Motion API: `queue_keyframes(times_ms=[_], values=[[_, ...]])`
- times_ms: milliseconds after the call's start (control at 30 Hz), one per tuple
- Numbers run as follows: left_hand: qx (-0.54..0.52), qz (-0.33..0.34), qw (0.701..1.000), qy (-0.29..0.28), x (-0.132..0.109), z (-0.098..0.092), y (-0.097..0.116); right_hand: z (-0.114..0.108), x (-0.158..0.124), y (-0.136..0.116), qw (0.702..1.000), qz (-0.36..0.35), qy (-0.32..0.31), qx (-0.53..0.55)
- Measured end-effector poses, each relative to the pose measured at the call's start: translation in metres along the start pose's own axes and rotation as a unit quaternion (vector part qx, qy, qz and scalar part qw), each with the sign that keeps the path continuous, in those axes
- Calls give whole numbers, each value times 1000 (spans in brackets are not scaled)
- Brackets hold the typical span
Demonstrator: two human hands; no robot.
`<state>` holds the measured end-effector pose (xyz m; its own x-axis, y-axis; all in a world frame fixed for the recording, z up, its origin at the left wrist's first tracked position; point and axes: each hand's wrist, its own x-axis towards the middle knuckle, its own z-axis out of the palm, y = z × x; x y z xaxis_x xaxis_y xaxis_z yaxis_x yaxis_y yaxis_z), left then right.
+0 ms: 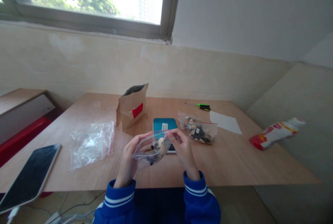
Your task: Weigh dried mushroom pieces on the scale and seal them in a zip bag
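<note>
Both hands hold a small clear zip bag [153, 147] with dark and pale pieces inside, just above the wooden table [234, 161]. My left hand [128, 159] grips the bag's left end with closed fingers. My right hand [183, 147] pinches the red zip strip at the bag's right end. A teal digital scale [164, 124] lies right behind the bag. A filled zip bag [199, 130] rests to the right of the scale.
An open brown paper pouch [132, 107] with a red label stands behind the scale. Empty zip bags [91, 142] lie at left, a tablet [28, 175] at the near-left edge. A green screwdriver [201, 106], white paper [225, 121] and a red-white packet [277, 132] are at right.
</note>
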<state>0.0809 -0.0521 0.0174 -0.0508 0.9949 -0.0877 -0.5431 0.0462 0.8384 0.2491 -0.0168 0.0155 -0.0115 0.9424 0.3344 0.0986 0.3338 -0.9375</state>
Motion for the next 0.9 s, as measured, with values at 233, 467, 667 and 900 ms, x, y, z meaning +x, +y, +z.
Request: queue_keyframes(times_ms=[233, 467, 667, 900], values=[[64, -24, 994, -82, 5, 6, -10, -14, -18, 10, 960, 26, 276, 29], [226, 76, 971, -21, -4, 11, -18, -18, -30, 16, 938, 48, 342, 26], [309, 117, 941, 73, -3, 9, -21, -13, -36, 22, 953, 27, 303, -5], [359, 152, 907, 158, -2, 1, -29, -7, -39, 21, 959, 26, 276, -51]])
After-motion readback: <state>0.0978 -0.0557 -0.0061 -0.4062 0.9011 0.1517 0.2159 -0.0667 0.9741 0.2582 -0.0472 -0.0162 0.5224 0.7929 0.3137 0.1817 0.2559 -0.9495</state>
